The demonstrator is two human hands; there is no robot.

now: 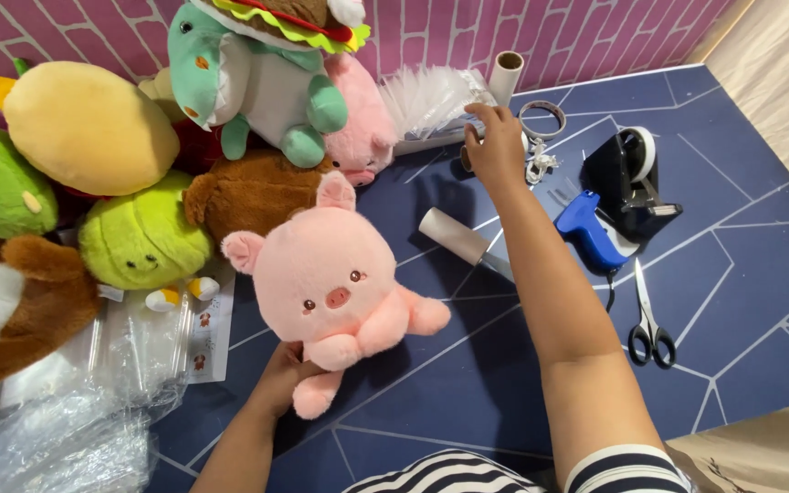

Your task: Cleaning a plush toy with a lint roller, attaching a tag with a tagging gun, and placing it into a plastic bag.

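Note:
My left hand point(278, 376) grips a pink pig plush point(331, 278) from below and holds it upright over the blue floor mat point(741, 301). My right hand point(495, 141) reaches far forward, fingers curled over a stack of clear plastic bags point(431, 100) near the pink brick wall. A cardboard tube point(455, 236) lies beside my right forearm. Whether the right hand grips anything is unclear.
A heap of plush toys fills the left: yellow point(84, 123), green point(139, 239), brown point(253, 194), a teal dinosaur point(239, 78). Clear bags point(66, 411) lie bottom left. On the right sit a blue tagging gun point(588, 228), a black tape dispenser point(630, 178), scissors point(648, 319) and a tape ring point(541, 119).

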